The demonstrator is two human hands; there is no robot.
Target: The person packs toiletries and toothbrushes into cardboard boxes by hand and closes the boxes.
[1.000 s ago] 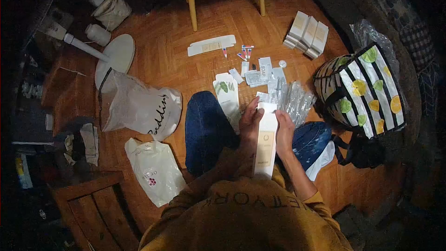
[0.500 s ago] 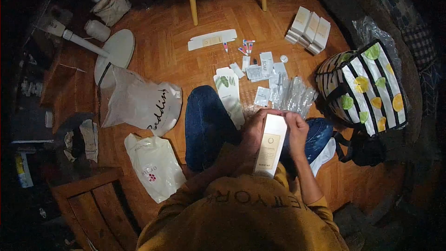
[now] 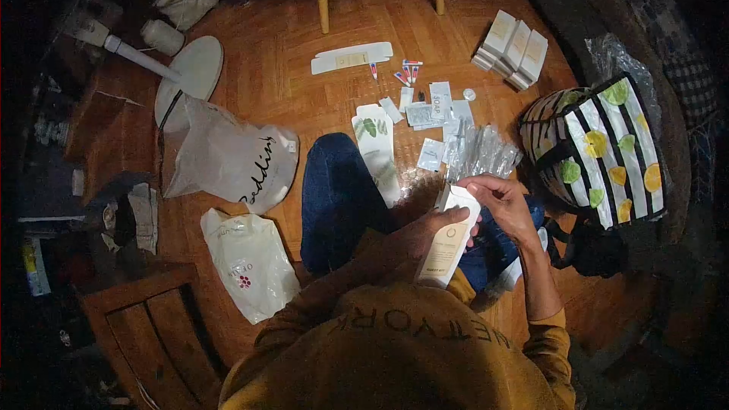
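Observation:
A slim white carton with a beige label reading "GUEST KIT" is held over my lap. My left hand wraps around its left side, thumb across the front near the top. The fingers of my right hand pinch the carton's top flap at the upper right corner. Beyond my hands lie clear plastic packets, a white sachet, a packet marked "SOAP" and several small toothpaste tubes. A flattened carton with green leaf prints lies left of them.
White cartons are stacked at the back right, near a striped fruit-print bag. To the left are a "Bedding" bag, a white plastic bag and a round white base. Yellow chair legs stand behind.
My left hand has shifted so its thumb lies across the carton's front. My right hand has moved from the carton's side to its top flap. The carton has turned slightly.

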